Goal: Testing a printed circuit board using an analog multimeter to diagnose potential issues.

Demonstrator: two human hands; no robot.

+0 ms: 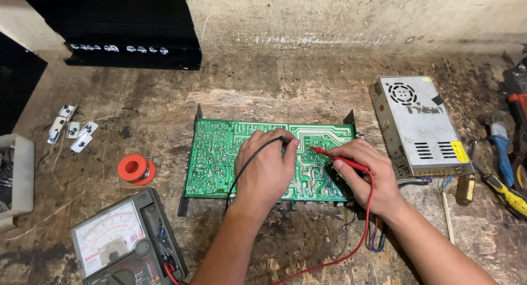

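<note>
A green circuit board [219, 153] lies solder side up on the worn wooden bench. My left hand [266, 170] rests on it and pinches a black test probe [282, 140] whose tip touches the board. My right hand [365, 172] holds a red test probe [337, 159], tip down on the board just right of the black one. Black and red leads run back to an analogue multimeter [123, 241] at the lower left.
A metal power supply box [420, 123] sits at the right, with screwdrivers and tools [502, 170] beyond it. An orange solder spool [136, 168] and small metal brackets [71, 130] lie at the left. A black case [132, 27] stands against the back wall.
</note>
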